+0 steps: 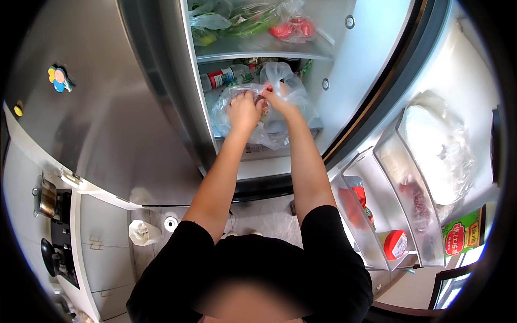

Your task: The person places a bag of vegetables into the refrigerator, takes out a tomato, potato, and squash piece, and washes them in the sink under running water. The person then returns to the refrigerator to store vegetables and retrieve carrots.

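Observation:
Both my hands are inside the lower part of an open fridge, at a clear plastic bag (277, 134) that lies crumpled on the bottom shelf. My left hand (245, 112) is closed on the bag's left side, fingers bent over the film. My right hand (277, 99) pinches the bag's gathered film near its top, close to my left fingertips. Something brownish shows through the film between the hands, but I cannot make out what it is. A plastic bottle (219, 78) with a red and white label lies on its side behind the bag.
A glass shelf (264, 56) above holds bagged green vegetables (250, 24) and red produce (292, 29). At right, the open door's bins (401, 145) hold a white bag (433, 142), a red-lidded jar (396, 245) and a green box (463, 232). A steel door (91, 124) stands at left.

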Action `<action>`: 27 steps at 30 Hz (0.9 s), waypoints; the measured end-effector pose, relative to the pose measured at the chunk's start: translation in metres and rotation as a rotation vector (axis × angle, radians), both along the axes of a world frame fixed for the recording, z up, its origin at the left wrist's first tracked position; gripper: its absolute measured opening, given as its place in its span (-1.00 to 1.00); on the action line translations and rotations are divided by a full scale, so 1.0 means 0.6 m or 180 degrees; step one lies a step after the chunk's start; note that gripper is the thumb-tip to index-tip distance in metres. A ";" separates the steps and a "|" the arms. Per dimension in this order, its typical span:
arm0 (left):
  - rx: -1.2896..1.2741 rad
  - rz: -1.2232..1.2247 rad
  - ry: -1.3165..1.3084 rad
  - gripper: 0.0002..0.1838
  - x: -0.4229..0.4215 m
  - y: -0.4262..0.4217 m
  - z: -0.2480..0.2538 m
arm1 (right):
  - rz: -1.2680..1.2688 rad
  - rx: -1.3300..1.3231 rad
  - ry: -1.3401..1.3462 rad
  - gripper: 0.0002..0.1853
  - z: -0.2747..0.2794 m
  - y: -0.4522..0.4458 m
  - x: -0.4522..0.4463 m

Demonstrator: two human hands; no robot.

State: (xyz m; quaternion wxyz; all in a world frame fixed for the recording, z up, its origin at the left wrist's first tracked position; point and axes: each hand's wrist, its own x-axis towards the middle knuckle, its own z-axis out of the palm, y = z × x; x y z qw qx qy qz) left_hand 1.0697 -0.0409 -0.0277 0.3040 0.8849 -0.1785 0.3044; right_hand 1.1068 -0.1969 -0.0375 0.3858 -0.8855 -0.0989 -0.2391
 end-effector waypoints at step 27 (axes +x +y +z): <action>-0.1022 0.0159 0.0025 -0.73 -0.014 0.067 -0.024 | -0.1694 -0.0965 -0.0554 -0.77 -0.023 -0.040 0.071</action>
